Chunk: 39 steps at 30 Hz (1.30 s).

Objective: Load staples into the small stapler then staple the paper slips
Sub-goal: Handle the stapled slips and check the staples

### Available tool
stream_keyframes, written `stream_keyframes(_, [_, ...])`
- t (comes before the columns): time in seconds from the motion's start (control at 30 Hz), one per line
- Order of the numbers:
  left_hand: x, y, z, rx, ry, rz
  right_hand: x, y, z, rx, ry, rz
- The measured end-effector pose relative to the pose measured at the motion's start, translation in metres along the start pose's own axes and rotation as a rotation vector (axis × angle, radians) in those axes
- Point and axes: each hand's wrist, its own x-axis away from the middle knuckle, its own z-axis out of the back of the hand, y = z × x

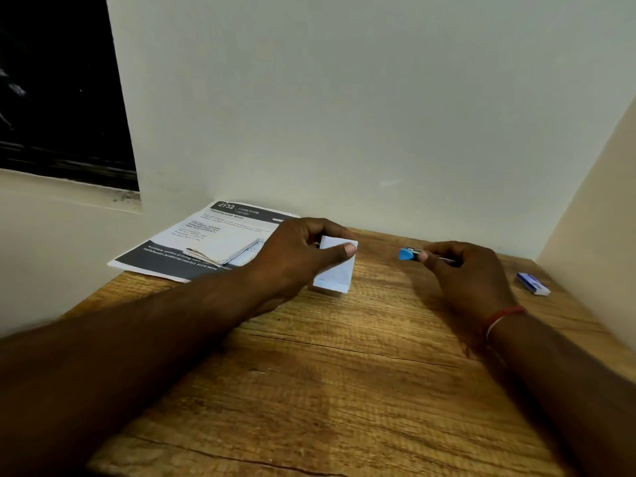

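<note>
The left hand [296, 256] pinches a small stack of paper slips [335, 266] between thumb and fingers, its lower edge resting on the wooden table [309, 373]. The right hand [464, 270], well apart from it, is closed around the little blue stapler [409, 254], held just above the table. A staple box [532, 284] lies at the far right, and printed sheets [206, 239] sit behind the left hand.

Home desk nook, wooden desktop [344, 390] against plain walls [344, 98], printed sheet [206, 235] (headed "living room")
</note>
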Motion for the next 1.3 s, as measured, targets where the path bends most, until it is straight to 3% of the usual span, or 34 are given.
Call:
stream_keyframes(0.13, [-0.005,-0.002,0.003,0.036,0.013,0.028,-0.012,0.018,0.005,0.192,-0.012,-0.065])
stream_keyframes(0.4, [-0.006,-0.001,0.001,0.073,0.023,0.083,-0.017,0.025,0.001,0.411,-0.047,-0.002])
stream_keyframes(0.57, [-0.002,-0.003,-0.004,0.089,-0.052,0.064,0.019,-0.022,-0.004,0.027,-0.008,0.176])
stream_keyframes(0.7, [0.0,-0.007,-0.007,0.067,-0.042,-0.005,0.057,-0.054,-0.022,-0.325,-0.277,0.207])
stream_keyframes(0.77, [0.0,-0.009,-0.007,0.039,-0.006,-0.043,0.064,-0.055,-0.032,-0.353,-0.315,0.219])
stream_keyframes(0.97, [0.005,-0.004,-0.015,-0.184,0.055,-0.194,0.061,-0.051,-0.034,-0.269,-0.182,0.324])
stream_keyframes(1.13, [0.014,0.008,-0.021,-0.135,0.02,-0.206,0.061,-0.052,-0.032,-0.136,-0.116,0.511])
stream_keyframes(1.3, [0.013,0.009,-0.019,-0.075,-0.006,-0.191,0.061,-0.053,-0.03,-0.173,-0.127,0.508])
